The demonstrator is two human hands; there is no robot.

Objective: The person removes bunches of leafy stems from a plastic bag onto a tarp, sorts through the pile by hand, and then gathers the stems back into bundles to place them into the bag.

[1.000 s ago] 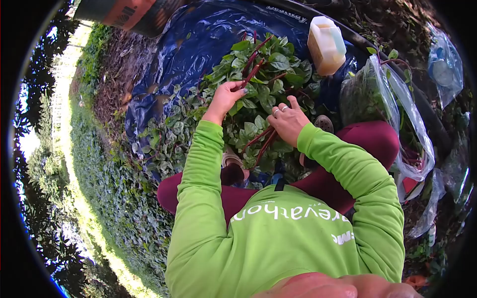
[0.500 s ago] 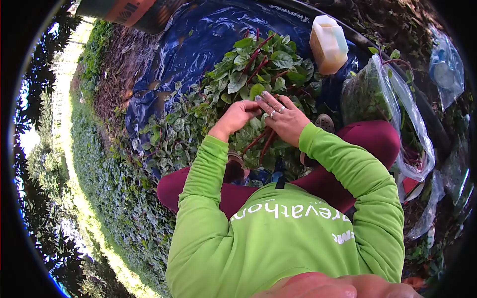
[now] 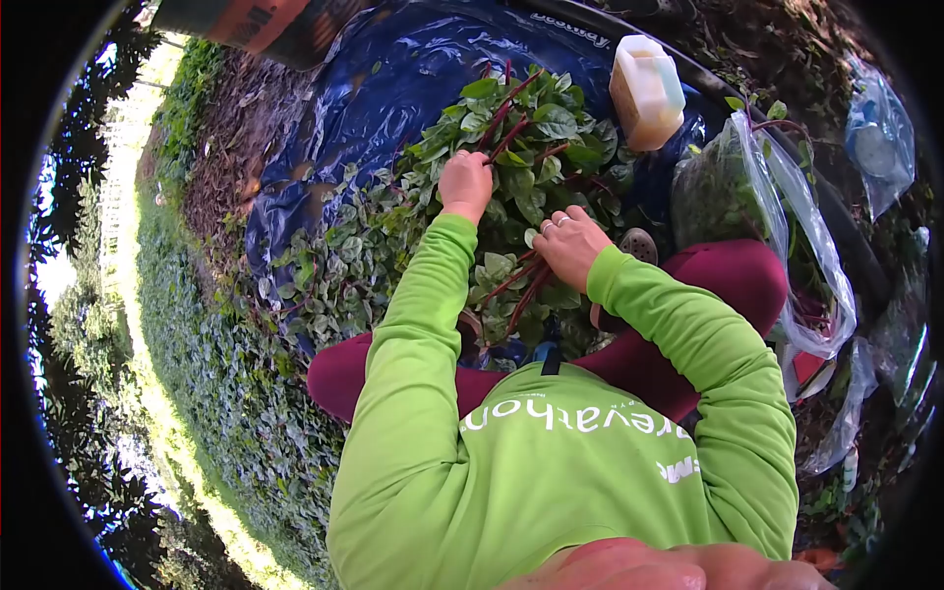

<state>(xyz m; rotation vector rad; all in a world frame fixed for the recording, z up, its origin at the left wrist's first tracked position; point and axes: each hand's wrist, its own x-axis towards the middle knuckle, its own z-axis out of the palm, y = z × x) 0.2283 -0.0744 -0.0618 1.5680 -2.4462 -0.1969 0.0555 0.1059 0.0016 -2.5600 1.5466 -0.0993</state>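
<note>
A heap of leafy greens with dark red stems lies in front of me on a blue plastic sheet. My left hand reaches into the heap, its fingers closed at a red stem; the fingertips are partly hidden by leaves. Closer to my body, my right hand, with rings on it, is closed round a bunch of red-stemmed greens. The cut ends of that bunch point toward me, and its leaves partly merge with the heap.
Behind the heap to the right stands a whitish plastic jug with brownish contents. A clear plastic bag of greens sits by my right knee. Another bag lies farther right. A dark container with an orange band is at top left.
My left hand has moved away from my right hand, up and left into the heap, and closed at a stem. My right hand has shifted slightly down, still with the bunch.
</note>
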